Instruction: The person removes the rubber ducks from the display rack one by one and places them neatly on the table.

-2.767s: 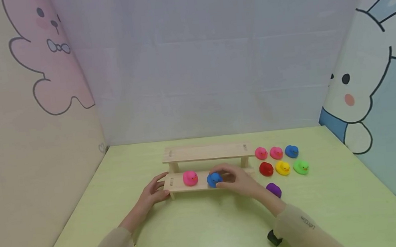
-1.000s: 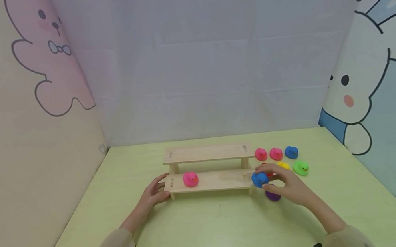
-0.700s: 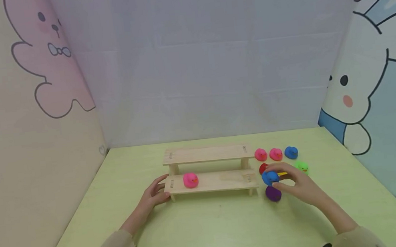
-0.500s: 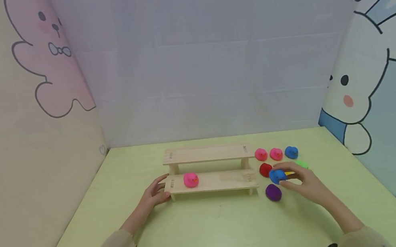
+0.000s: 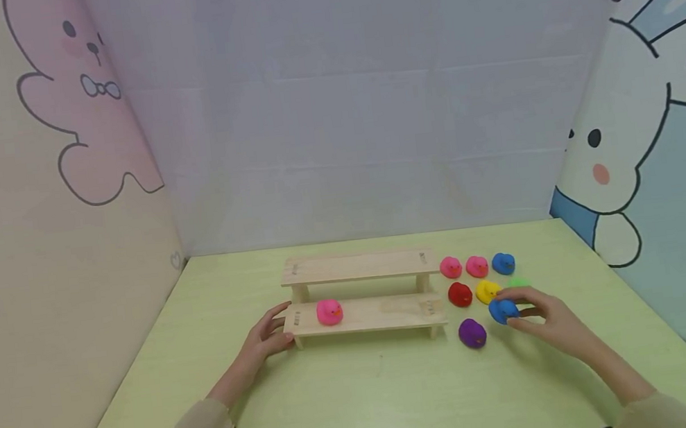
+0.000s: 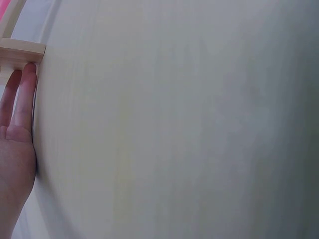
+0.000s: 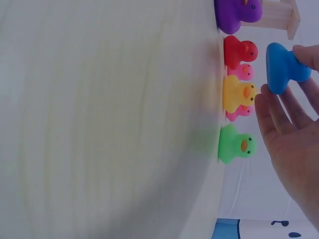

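Observation:
My right hand (image 5: 549, 321) pinches a blue rubber duck (image 5: 502, 311) between thumb and fingers. In the right wrist view the blue duck (image 7: 280, 68) hangs above the tabletop, apart from it. My left hand (image 5: 262, 339) touches the left end of the lower board of a two-step wooden stand (image 5: 391, 311); in the left wrist view its fingers (image 6: 25, 104) look straight against the wood. A pink duck (image 5: 330, 312) sits toward the left of that lower board. A purple duck (image 5: 472, 333) stands on the table left of the held duck.
Behind the right hand stand a red duck (image 5: 460, 294), a yellow duck (image 5: 487, 291) and a partly hidden green duck (image 5: 518, 282). Farther back are two pink ducks (image 5: 477, 267) and another blue duck (image 5: 503, 263). The stand's upper board (image 5: 355, 266) rises behind the lower one.
My right hand has lifted the blue duck off the lower board and carried it right, past the purple duck. The left hand and the pink duck on the board have stayed put.

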### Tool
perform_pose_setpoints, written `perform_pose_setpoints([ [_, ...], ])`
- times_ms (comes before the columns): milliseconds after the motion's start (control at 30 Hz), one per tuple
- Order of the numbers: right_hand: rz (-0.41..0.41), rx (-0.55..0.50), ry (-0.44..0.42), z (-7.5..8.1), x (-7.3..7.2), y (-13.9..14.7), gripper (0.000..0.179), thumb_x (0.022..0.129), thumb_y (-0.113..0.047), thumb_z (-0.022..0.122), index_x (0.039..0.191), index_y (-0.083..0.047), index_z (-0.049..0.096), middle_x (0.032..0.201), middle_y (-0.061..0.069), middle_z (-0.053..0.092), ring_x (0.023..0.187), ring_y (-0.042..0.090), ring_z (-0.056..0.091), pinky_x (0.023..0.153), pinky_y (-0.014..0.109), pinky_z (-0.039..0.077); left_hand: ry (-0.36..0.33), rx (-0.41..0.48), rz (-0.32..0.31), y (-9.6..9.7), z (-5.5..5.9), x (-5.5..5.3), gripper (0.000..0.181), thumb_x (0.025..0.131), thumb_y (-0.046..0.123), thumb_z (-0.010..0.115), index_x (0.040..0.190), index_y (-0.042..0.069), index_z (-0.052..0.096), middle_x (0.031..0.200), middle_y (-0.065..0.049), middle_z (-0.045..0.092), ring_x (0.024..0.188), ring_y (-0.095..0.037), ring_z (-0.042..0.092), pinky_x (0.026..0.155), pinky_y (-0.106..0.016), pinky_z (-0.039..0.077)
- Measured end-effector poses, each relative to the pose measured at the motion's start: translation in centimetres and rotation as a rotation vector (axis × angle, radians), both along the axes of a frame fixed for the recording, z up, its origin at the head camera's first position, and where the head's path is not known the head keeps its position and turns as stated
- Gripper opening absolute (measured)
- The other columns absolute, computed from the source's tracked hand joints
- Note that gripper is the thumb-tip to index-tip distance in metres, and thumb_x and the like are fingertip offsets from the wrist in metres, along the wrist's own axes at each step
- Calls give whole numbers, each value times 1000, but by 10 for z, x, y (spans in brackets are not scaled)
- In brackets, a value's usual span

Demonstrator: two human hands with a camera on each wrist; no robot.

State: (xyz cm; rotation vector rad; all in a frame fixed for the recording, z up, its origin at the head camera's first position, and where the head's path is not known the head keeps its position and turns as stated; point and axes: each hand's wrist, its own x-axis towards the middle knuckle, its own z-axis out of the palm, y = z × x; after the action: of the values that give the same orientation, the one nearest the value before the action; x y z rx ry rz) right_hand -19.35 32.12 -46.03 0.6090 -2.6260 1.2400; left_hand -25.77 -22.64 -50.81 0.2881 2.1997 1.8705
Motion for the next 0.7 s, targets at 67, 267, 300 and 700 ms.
perform_pose_setpoints([
  [67,8,-2,-17,-2,0,3,35,92,-9,68,127,-5,61,123,17,63,106,-17,52,80,17,54,2,-3,-1,0,0,0,63,95,18,61,153,22,34,147,-22,47,120,-17,60,93,-29,54],
  [267,28,-4,-118,-5,-1,12,36,93,-11,67,127,-4,60,125,20,62,104,-16,53,81,16,53,-7,-20,9,0,0,0,63,95,21,62,152,23,35,147,-21,48,125,-25,58,95,-33,54],
  [300,37,-11,-129,-6,-1,13,36,93,-11,67,127,-3,60,125,22,62,104,-16,53,82,16,53,-7,-22,9,0,0,0,63,95,21,62,152,23,35,147,-21,48,125,-26,58,96,-33,54],
  [700,118,-60,-256,-17,-7,23,40,93,-10,66,128,7,57,126,25,63,105,-16,55,87,10,49,-6,-18,3,0,2,1,64,95,21,62,153,23,34,148,-21,48,124,-23,59,95,-32,54],
])
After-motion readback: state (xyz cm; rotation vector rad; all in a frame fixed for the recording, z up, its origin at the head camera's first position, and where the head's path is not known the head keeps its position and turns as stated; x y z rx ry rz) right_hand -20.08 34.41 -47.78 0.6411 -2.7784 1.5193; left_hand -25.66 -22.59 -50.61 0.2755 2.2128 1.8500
